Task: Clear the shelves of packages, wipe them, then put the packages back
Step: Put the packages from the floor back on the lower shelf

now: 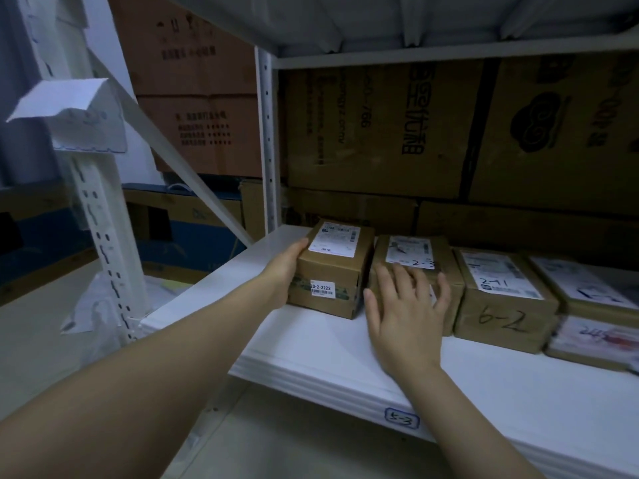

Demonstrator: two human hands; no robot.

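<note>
A row of brown cardboard packages stands on the white shelf [311,347]. The leftmost package [332,271], with a white label on top and a "20-2-2222" sticker on its front, has my left hand [285,267] pressed flat against its left side. My right hand [404,309] lies with straight, spread fingers on the front and top edge of the second package [415,254]. To the right sit a package marked "6-2" [501,305] and further labelled packages [587,305] at the frame's edge.
Large cardboard cartons [380,133] fill the back of the shelf behind the row. A white perforated upright [103,236] with a paper tag stands at left. More cartons [193,98] are stacked beyond it. A shelf board runs overhead.
</note>
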